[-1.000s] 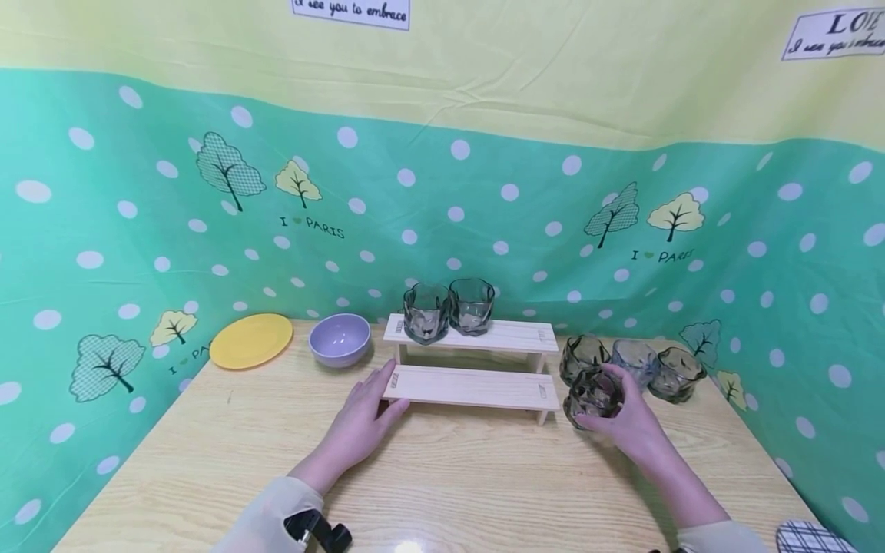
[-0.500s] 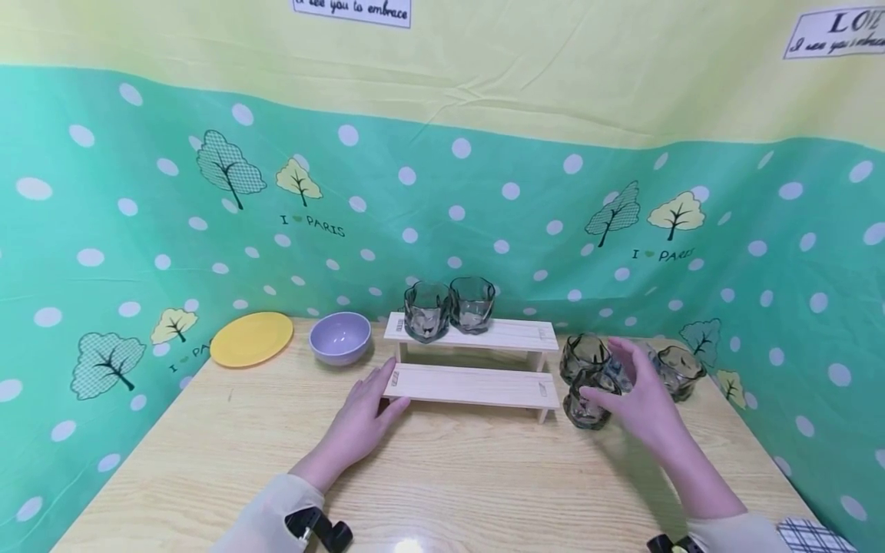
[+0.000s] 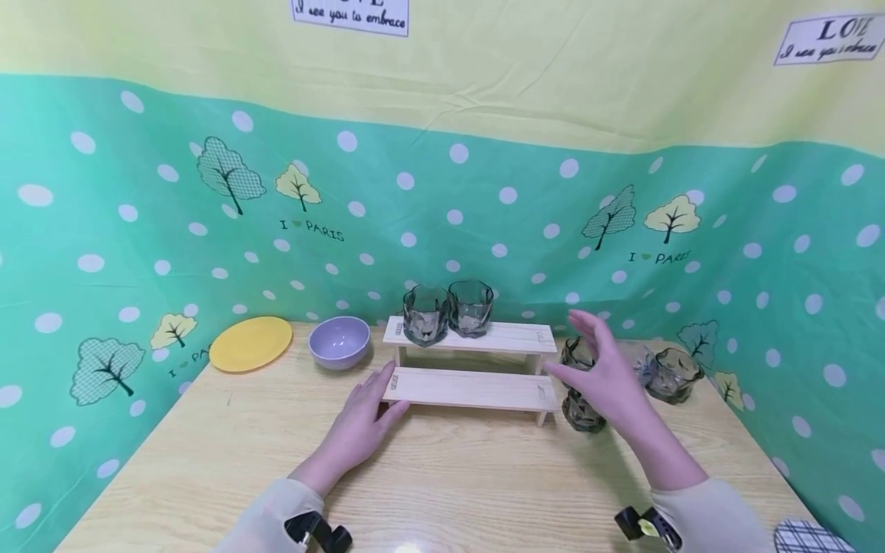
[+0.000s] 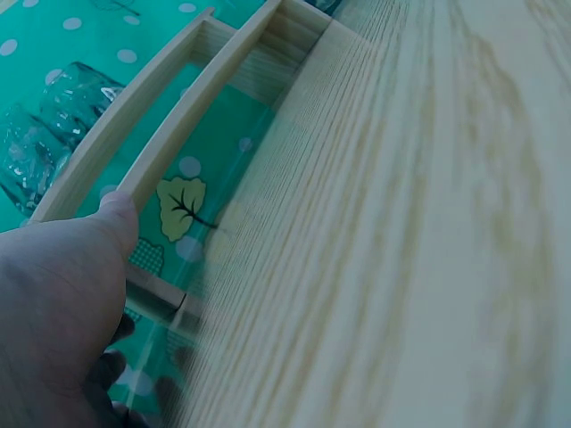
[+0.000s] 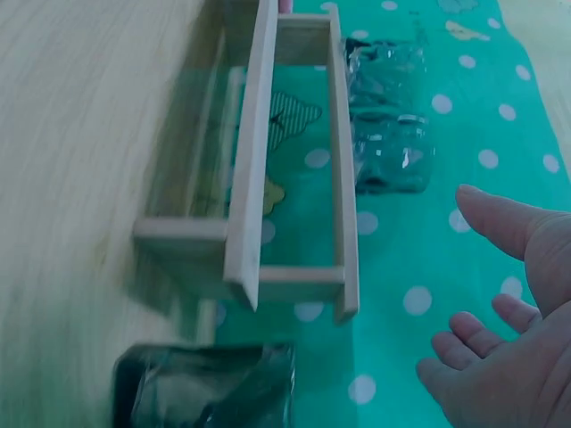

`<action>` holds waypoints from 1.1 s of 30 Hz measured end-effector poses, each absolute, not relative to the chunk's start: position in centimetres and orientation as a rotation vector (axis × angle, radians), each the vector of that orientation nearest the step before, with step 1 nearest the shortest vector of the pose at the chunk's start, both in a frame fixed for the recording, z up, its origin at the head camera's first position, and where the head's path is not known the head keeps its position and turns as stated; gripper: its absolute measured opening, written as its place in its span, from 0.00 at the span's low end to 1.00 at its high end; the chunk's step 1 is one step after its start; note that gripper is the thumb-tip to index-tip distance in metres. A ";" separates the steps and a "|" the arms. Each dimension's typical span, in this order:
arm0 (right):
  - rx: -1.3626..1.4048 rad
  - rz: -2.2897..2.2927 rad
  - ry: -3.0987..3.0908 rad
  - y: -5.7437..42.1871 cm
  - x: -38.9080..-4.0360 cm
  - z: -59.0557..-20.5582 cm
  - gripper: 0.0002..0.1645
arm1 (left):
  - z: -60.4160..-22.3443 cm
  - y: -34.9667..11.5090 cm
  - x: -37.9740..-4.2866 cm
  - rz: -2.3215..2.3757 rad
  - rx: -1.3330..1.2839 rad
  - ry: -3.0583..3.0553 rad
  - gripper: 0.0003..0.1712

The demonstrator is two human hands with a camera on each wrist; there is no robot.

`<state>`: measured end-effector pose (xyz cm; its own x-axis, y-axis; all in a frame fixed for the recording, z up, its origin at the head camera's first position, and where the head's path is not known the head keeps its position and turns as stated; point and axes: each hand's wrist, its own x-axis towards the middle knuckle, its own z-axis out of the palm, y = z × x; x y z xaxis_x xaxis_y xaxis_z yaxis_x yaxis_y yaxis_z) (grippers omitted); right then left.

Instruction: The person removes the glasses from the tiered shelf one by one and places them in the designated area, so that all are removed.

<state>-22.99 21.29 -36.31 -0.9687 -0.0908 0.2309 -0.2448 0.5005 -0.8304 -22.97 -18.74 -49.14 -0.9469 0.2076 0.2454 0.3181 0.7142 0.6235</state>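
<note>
A two-step wooden shelf (image 3: 470,388) stands mid-table, with two grey faceted glass tumblers (image 3: 471,309) side by side on the left of its upper board. My left hand (image 3: 359,415) rests at the left end of the lower board, fingers extended; the left wrist view shows its thumb (image 4: 118,214) against the board's edge. My right hand (image 3: 608,376) is off the shelf's right end, thumb and fingers spread, nothing between them. It partly covers a dark glass tumbler (image 3: 582,413) and another tumbler (image 3: 575,355) behind it.
Right of my right hand stands a brownish tumbler (image 3: 674,376), beside a bluish one (image 3: 644,365) mostly hidden by that hand. Towards the back left are a purple bowl (image 3: 339,342) and a yellow plate (image 3: 250,344). A patterned curtain (image 3: 442,192) closes off the back and sides.
My right hand has let go of the front dark tumbler, risen, and shifted left towards the shelf's right end. The left hand stays put at the shelf.
</note>
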 end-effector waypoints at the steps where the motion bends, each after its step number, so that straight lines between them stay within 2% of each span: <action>1: 0.300 1.476 -2.577 20.9 -23.2 -36.2 0.66 | -49.2 -18.7 -23.0 -1.052 -0.425 -2.761 0.48; 18: 0.377 1.657 -2.502 15.5 -26.5 -36.3 0.66 | -49.6 -18.7 -23.0 -1.042 -0.427 -2.763 0.48; 33: 0.333 1.743 -2.513 12.4 -29.6 -37.1 0.67 | -49.3 -18.6 -23.0 -1.052 -0.414 -2.778 0.48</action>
